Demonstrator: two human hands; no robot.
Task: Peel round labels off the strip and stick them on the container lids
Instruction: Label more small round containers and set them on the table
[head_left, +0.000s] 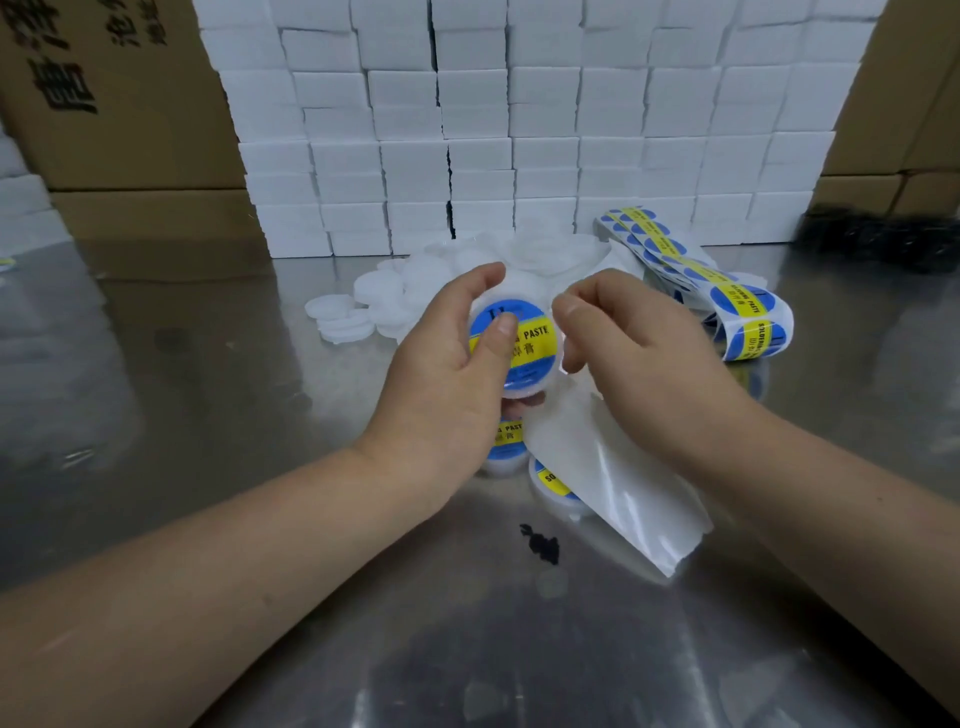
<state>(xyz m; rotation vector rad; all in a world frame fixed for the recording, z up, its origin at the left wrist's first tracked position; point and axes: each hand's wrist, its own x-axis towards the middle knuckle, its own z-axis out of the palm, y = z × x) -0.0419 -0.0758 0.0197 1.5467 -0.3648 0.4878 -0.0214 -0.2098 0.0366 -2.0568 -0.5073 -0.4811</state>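
The left hand (447, 364) grips a round white plastic lid (519, 393) by its rim, fingers curled over the top edge and the thumb pressing flat on the glossy blue-and-yellow round label (532, 343) that covers its face. Just right of that lid the right hand (639, 353) hovers with curled fingers. A shiny bare backing strip (613, 467) trails from under it, but I cannot tell whether it pinches the strip. Beyond the lid, to the right, lies the looped strip of unpeeled labels (727, 296). Behind the lid lies a heap of translucent white unlabelled lids (395, 296), and below it are two labelled lids (506, 447). Everything rests on a reflective brushed-steel table (260, 389). Behind stand stacked white foam blocks (519, 130) and brown cardboard cartons (119, 104).
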